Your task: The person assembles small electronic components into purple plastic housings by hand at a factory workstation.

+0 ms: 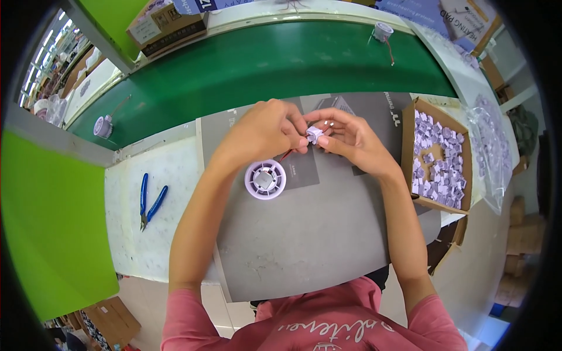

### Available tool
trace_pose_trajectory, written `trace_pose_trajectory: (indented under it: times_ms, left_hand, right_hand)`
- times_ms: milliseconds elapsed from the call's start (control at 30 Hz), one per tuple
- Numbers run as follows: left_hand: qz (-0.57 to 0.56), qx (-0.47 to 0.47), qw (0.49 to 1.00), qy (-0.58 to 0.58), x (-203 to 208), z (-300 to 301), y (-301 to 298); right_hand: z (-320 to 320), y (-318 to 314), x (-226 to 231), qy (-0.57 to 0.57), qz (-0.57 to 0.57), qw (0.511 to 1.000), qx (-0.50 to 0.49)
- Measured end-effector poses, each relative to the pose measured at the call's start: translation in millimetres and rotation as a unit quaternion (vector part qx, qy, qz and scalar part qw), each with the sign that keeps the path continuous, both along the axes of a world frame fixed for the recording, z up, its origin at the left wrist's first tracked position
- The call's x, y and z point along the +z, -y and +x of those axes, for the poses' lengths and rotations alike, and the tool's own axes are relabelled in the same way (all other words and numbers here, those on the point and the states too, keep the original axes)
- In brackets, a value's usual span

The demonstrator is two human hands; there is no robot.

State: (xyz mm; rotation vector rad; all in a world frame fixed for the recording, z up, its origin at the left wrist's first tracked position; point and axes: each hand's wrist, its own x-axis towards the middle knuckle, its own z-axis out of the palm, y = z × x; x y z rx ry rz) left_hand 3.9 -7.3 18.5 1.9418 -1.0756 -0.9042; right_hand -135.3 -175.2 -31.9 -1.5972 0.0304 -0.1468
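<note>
A small white plastic piece (314,136) is pinched between the thumb and fingers of my right hand (358,143). My left hand (270,131) is closed right beside it, its fingertips together on a thin red wire (285,155). That wire runs down to a round white fan-like unit (265,179) with a spoked rim and a square metallic centre, lying on the grey mat (304,234) below my left hand. The wire's far end is hidden by my fingers, so whether it enters the white piece cannot be seen.
An open cardboard box (408,158) of small white pieces stands at the right, next to a clear plastic bag (492,152). Blue-handled cutters (151,202) lie at the left. Beyond the mat, a green conveyor belt (246,64) carries similar round units (103,126) with wires.
</note>
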Motion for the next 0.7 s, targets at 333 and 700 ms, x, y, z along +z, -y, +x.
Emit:
trace_pose_trajectory:
  times_ms: [333,700]
  left_hand:
    - [0.000,-0.002,1.000,0.030,0.5,-0.3,-3.1]
    - [0.179,-0.154,0.938,0.253,42.9,-4.2,-40.7]
  right_hand:
    - [0.9,-3.5,1.2,0.056,-0.167,0.983,-0.048]
    - [-1.0,-6.1,-1.3,0.040,-0.299,0.953,0.002]
